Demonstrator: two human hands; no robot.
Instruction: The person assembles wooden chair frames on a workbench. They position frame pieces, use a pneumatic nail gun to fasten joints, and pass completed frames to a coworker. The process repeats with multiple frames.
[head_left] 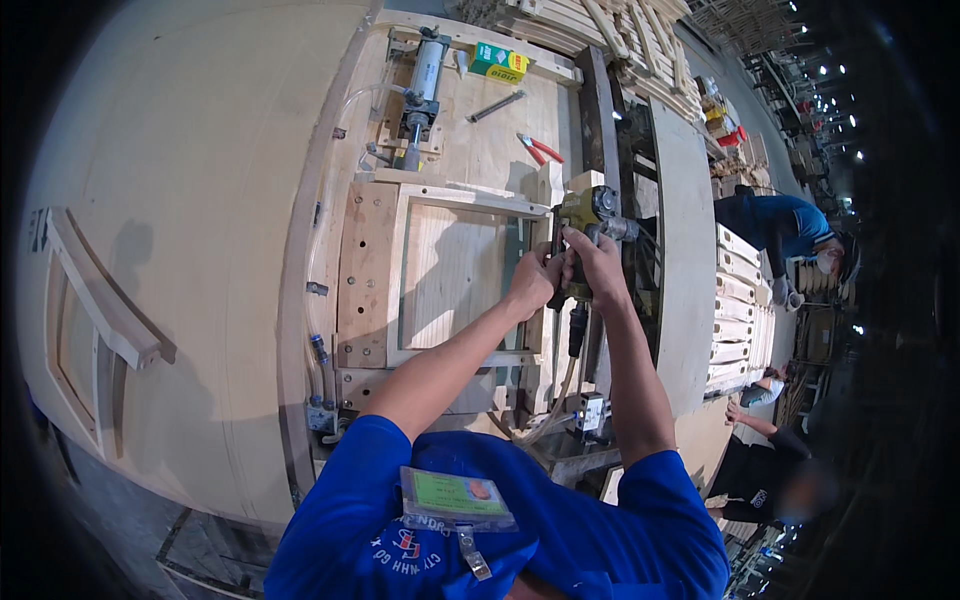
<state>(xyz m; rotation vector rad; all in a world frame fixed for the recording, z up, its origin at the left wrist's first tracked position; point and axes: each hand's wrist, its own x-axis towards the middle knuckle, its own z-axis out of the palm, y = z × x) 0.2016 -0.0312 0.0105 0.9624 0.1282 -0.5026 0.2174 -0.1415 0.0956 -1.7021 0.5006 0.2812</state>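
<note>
An olive-green air nail gun (585,210) with a black magazine lies over the right side of a pale wooden frame (400,270). My right hand (598,268) is closed around its body. My left hand (535,281) has curled fingers against the tool's black left side; part of that grip is hidden. The frame sits flat in a wooden jig (360,270) with bolt holes along its left block. From the tool's lower end, a black fitting (578,330) leads to an air hose.
Above the frame are an air cylinder (426,75), a green-yellow box (499,63), red-handled pliers (540,149) and a metal rod (496,106). An angled wooden assembly (100,300) rests on the left tabletop. Wooden parts (738,300) and two people (800,232) are at the right.
</note>
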